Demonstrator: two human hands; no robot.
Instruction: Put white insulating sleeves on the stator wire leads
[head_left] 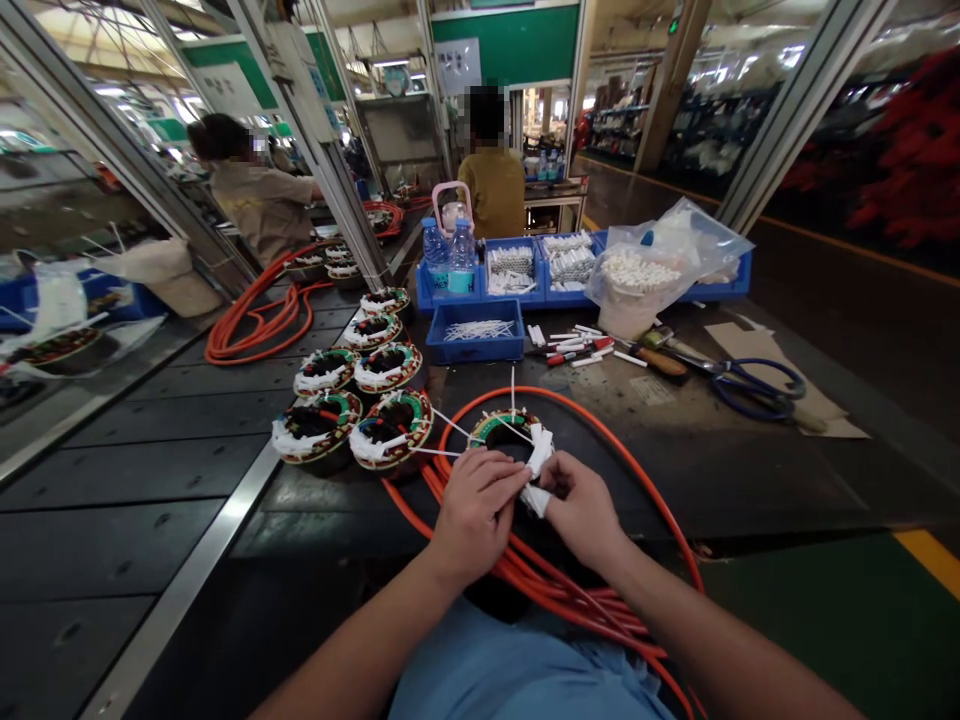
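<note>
A motor stator (491, 428) with a green ring sits in front of me, white cable ties (513, 390) sticking out from its far and left side. White tape (540, 450) covers its right part, and a loose flap hangs toward me. My left hand (472, 510) is closed over the near rim, fingertips against the tape; part of the stator is hidden beneath it. At the right side, my right hand (581, 505) pinches the white tape between thumb and curled fingers. Thick orange cable (600, 430) loops around the stator and under my wrists.
Several taped stators (390, 430) stand to the left beside a metal edge (195, 570). Behind are a blue tray (476, 350) of ties, blue bins (517, 295), bottles (461, 258) and a bag-lined tub (630, 315). Scissors (757, 385) and a brush (660, 360) lie right. Two people sit farther off.
</note>
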